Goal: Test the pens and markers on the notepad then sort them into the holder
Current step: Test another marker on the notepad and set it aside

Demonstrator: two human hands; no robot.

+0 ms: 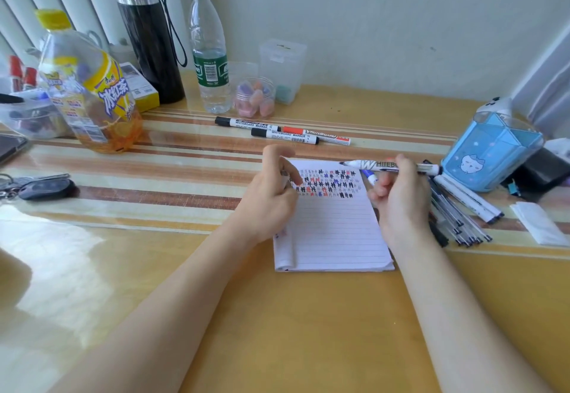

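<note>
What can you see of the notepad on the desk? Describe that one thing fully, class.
The notepad is a white pad of ruled paper lying flat on the yellow desk. Rows of small hash marks in black, red and blue fill its top lines; the lines below are blank. Turned pages curl in a roll along its left edge. The left hand rests on its upper left part, and the right hand overlaps its right edge.
</note>
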